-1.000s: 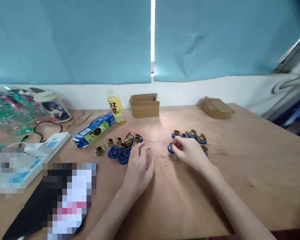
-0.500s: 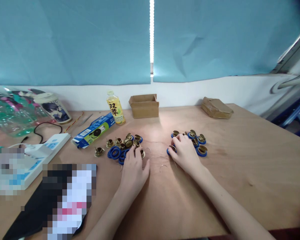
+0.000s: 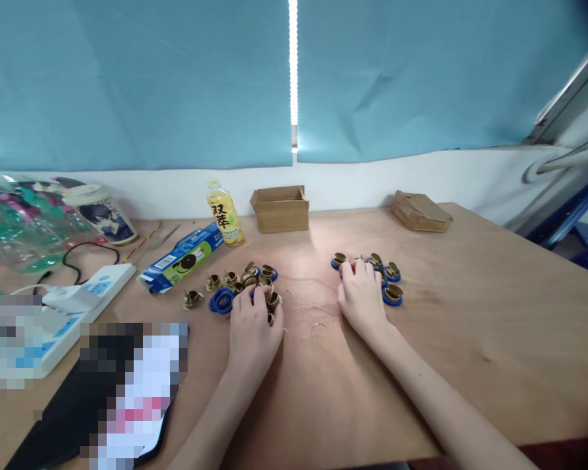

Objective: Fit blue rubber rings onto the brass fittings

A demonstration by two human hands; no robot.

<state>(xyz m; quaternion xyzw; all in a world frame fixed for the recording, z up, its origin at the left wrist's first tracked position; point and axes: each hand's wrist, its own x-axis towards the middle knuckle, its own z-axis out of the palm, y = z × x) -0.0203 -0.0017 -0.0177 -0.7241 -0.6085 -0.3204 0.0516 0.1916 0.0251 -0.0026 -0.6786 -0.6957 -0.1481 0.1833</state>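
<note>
My left hand [image 3: 253,326] bends over a pile of brass-coloured round fittings [image 3: 214,282] and blue rings [image 3: 222,300]. Its fingers reach down among them, thumb apart from the index finger; the fingertips are partly hidden. A brass fitting [image 3: 273,300] shows just past the index finger, and a smaller bit of brass sits in the gap by the thumb. On the right, my right hand [image 3: 363,297] curls closed at the near left of a cluster of brass fittings seated in blue rings [image 3: 392,295]. A sliver of blue shows beside its index finger; the rest of that piece is hidden.
Thin curved wires [image 3: 318,328] lie between the hands. Behind stand an open cardboard box [image 3: 280,219], a yellow drink bottle [image 3: 225,219] and a blue-green carton [image 3: 181,258]. A closed cardboard box [image 3: 421,212] lies back right. Left are a power strip [image 3: 85,307], a cup [image 3: 105,215] and a phone [image 3: 127,398].
My right hand has moved forward, carrying the blue-ringed brass fitting from the near left up to the cluster. My left hand has shifted slightly left, over the blue rings.
</note>
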